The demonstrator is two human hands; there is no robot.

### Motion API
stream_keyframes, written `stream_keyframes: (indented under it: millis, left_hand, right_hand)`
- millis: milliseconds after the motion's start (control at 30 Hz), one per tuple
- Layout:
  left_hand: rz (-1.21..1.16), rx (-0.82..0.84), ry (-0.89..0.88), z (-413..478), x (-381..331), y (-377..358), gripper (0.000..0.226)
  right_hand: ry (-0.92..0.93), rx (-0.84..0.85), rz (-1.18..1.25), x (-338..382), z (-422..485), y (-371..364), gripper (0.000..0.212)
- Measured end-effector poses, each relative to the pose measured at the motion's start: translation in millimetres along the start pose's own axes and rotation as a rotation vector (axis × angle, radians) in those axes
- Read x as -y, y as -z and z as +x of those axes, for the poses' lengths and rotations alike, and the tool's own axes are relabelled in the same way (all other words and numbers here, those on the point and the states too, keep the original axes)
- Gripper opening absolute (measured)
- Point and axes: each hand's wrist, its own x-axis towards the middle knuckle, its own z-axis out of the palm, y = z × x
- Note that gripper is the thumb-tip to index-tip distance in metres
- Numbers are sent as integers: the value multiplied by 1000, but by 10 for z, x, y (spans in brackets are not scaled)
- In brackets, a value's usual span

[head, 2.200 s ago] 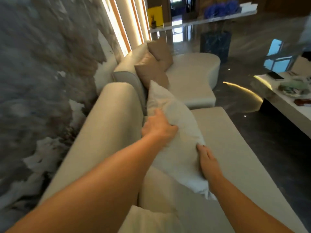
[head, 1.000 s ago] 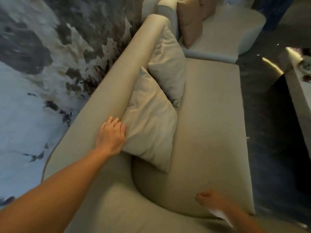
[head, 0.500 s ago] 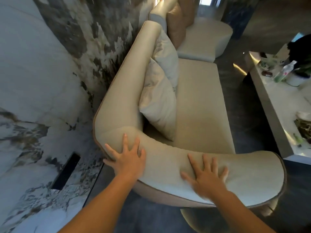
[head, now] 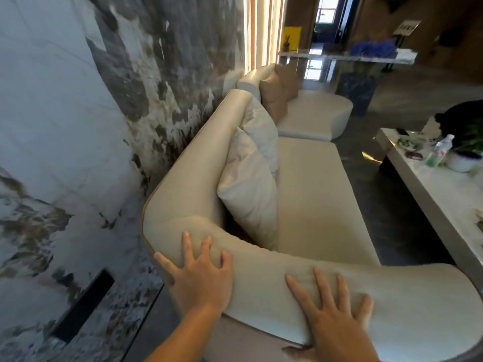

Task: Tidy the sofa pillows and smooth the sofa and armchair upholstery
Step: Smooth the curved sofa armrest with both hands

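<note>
A cream sofa [head: 313, 184] runs away from me along the marble wall. Its padded armrest [head: 261, 270] curves across the bottom of the view. My left hand [head: 201, 275] lies flat on the armrest's left corner, fingers spread. My right hand [head: 334, 312] lies flat on the armrest further right, fingers also spread. Two white pillows lean upright against the backrest: the near one [head: 251, 186] and a second [head: 261, 126] behind it. Two tan pillows [head: 277, 92] stand on the far sofa section [head: 313, 113].
A low white coffee table [head: 428, 194] stands to the right, carrying a plastic bottle [head: 439, 150], a potted plant [head: 467, 152] and small items. Dark glossy floor [head: 366, 158] separates it from the sofa. A marble wall [head: 78, 126] is close on the left.
Both hands left the white pillows and came to rest flat on the armrest. My view pulled back to the sofa's end. Over the last half second the hands barely shifted.
</note>
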Motion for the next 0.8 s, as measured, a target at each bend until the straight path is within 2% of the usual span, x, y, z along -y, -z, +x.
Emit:
stream_keyframes:
  millis: [67,200,367,500,800]
  left_hand:
    - [26,1,18,7,-15,18,70]
    - [23,5,23,102,-40,42,68]
    - [3,-36,1,330,-18,17,67]
    - [-15,-53,-31,554,31,16,67]
    - [-44,-72,-62,1151,88,23,64]
  right_hand:
    - [-11,23,-15,19,25,26,119]
    - [-40,57,1,94,108,132,98]
    - [-68,67,2,223,295,166,105]
    - [-47,42,-8,346,446,180,119]
    - [-19,-9,65,633,910,211,120]
